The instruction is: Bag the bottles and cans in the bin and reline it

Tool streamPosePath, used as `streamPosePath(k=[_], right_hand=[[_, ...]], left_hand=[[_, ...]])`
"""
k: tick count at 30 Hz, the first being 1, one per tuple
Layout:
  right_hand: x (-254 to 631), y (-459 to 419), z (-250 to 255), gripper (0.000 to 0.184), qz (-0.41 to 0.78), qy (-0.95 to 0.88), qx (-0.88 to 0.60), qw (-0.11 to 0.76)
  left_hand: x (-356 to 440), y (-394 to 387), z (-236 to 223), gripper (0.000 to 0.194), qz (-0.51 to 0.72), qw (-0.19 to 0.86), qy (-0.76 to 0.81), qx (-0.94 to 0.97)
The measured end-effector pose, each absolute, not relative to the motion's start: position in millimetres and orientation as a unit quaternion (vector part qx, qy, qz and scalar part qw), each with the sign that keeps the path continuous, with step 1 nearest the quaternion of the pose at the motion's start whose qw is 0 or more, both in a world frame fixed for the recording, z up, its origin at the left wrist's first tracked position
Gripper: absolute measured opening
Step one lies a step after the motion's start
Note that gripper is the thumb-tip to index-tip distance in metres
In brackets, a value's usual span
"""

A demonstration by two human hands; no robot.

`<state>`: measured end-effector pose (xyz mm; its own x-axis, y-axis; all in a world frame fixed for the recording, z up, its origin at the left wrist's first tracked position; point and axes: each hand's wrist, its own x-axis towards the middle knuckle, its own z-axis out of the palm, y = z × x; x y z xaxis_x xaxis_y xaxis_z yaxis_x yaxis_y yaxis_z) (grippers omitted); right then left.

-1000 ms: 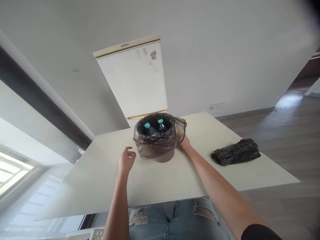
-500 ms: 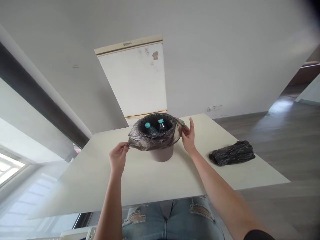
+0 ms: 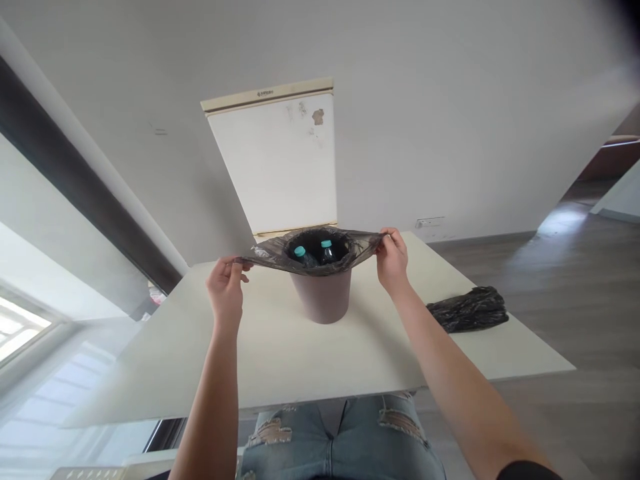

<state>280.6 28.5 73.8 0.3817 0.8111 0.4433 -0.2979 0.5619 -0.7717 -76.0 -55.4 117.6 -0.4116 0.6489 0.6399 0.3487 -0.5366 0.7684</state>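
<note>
A black plastic garbage bag (image 3: 273,257) lines a mauve trash bin (image 3: 324,299) standing upright on the table. My left hand (image 3: 226,283) pinches the bag's edge on the left, and my right hand (image 3: 393,259) grips the opposite edge on the right. Between them the bag's mouth is stretched wide and nearly level with the bin's rim. Inside lie two bottles with teal caps, a left bottle (image 3: 301,253) and a right bottle (image 3: 327,248); their lower parts are hidden in the bin.
A bundle of black plastic bags (image 3: 470,311) lies on the right of the pale table (image 3: 280,367). Behind the table stands a white refrigerator (image 3: 280,167) against a grey wall. A wall socket (image 3: 430,222) is low at the right.
Both hands have moved outward and upward with the bag's edges. The bag, which hung down over the bin's outside, is now pulled up and sideways, baring more of the bin's wall.
</note>
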Motion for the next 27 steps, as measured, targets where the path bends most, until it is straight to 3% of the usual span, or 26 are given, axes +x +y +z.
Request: streamPosePath(k=[5, 8, 14, 18, 24, 27], right_hand=[[279.6, 18.5, 111.1, 0.016, 0.287, -0.436, -0.349, 0.778], [278.8, 10.6, 126.8, 0.014, 0.300, -0.437, -0.352, 0.771], [286.3, 11.0, 135.9, 0.010, 0.436, -0.370, -0.352, 0.740], [294.4, 20.2, 142.9, 0.009, 0.505, -0.342, -0.357, 0.707], [298.2, 41.0, 139.1, 0.007, 0.511, -0.292, -0.413, 0.695], [297.5, 47.4, 121.9, 0.007, 0.492, -0.276, -0.423, 0.709]], left_hand=[[-63.9, -54.4, 133.9, 0.016, 0.709, -0.003, 0.480, 0.516], [-60.5, -52.5, 138.2, 0.014, 0.733, 0.014, 0.477, 0.485], [-62.3, -48.5, 144.8, 0.010, 0.768, 0.113, 0.411, 0.477], [-59.6, -40.1, 153.2, 0.020, 0.786, 0.175, 0.389, 0.447], [-68.4, -19.3, 144.3, 0.030, 0.777, 0.131, 0.460, 0.409], [-74.5, -16.5, 121.8, 0.020, 0.751, 0.084, 0.525, 0.393]])
